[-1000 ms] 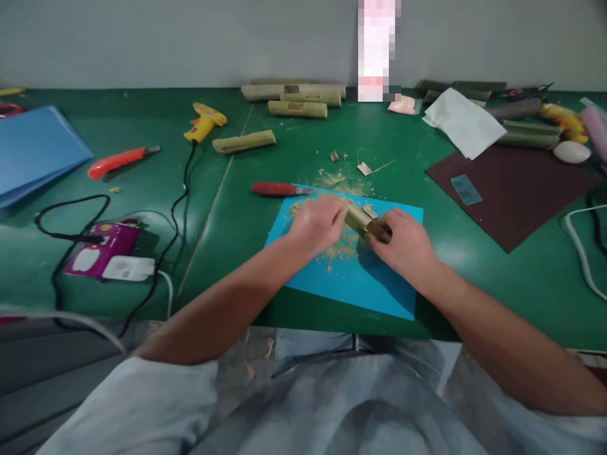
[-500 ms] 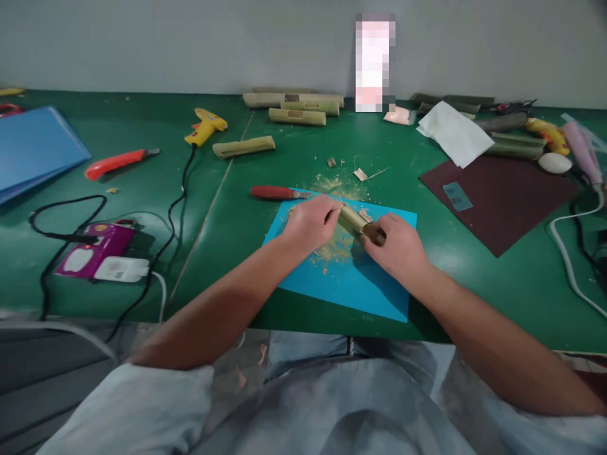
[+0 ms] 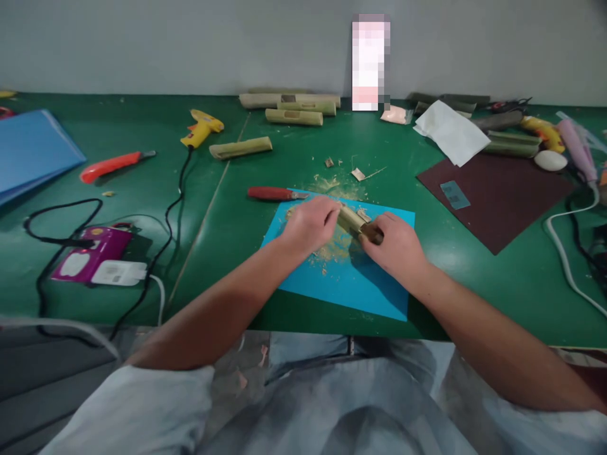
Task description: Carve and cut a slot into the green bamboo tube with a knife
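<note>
A short bamboo tube [image 3: 349, 219] lies slantwise between my hands, over a bright blue sheet [image 3: 351, 297]. My left hand [image 3: 310, 222] is closed around its upper left end. At the lower right end, my right hand [image 3: 396, 243] grips the tube with thumb and fingers. A dark brown patch shows under the right fingers; whether it is the tube's opening or a separate piece, I cannot tell. Pale shavings and dust [image 3: 332, 253] are scattered around the tube. Just beyond my left hand rests a red-handled knife [image 3: 270, 193], its blade end at the sheet's edge.
Several cut bamboo tubes [image 3: 294, 117] lie along the back. To the left are a yellow glue gun [image 3: 202, 129], an orange cutter [image 3: 111, 167] and a purple power strip [image 3: 95, 256] with cords. Brown sheet [image 3: 497, 208] and white paper [image 3: 450, 133] lie at the right.
The whole view has shifted slightly. Both hands keep their grip on the bamboo tube, with hardly any visible movement.
</note>
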### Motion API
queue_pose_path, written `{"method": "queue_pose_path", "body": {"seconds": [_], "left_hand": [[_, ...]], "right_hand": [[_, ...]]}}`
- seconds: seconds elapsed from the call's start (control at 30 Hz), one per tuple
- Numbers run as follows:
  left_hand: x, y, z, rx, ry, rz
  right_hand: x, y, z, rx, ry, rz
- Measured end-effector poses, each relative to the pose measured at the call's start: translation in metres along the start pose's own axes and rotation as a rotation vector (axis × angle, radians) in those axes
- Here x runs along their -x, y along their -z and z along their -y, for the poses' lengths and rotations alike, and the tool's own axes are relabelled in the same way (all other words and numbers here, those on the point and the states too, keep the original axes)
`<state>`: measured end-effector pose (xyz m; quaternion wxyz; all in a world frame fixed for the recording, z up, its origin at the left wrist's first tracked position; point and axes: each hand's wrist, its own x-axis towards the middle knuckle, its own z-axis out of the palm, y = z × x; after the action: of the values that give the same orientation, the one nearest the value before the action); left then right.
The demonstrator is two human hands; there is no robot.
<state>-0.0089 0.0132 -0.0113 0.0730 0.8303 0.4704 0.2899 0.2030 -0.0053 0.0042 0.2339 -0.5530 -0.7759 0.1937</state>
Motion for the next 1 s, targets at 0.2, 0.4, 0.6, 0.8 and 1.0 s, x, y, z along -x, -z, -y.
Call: {"method": "queue_pose_path", "body": {"seconds": [0.2,0.4,0.6,0.8,1.0], "left_hand": [[-0.003,0.0026,0.0033,0.018,0.013,0.011],[0.0028,0.003,-0.0012,0.034,-0.061,0.059],[-0.002,0.0019,0.0044,-0.016,0.043,-0.042],[-0.0016,0.0018,-0.0005,-0.01,0.024,-0.034],[-0.0027,0.0016,-0.0034,0.009,-0.003,0.024]], "right_hand": [[-0.0003,0.0015,0.0019,0.019,-0.01,0.015],[-0.0009,0.0022,0.0015,0.01,-0.023,0.02],[-0.0022,0.0031,0.0007,0.01,-0.043,0.029],[-0.0014,0.0029,0.0015,0.0,-0.044,0.027],[-0.0003,0.0025,0.0022,0.021,-0.029,0.033]]}}
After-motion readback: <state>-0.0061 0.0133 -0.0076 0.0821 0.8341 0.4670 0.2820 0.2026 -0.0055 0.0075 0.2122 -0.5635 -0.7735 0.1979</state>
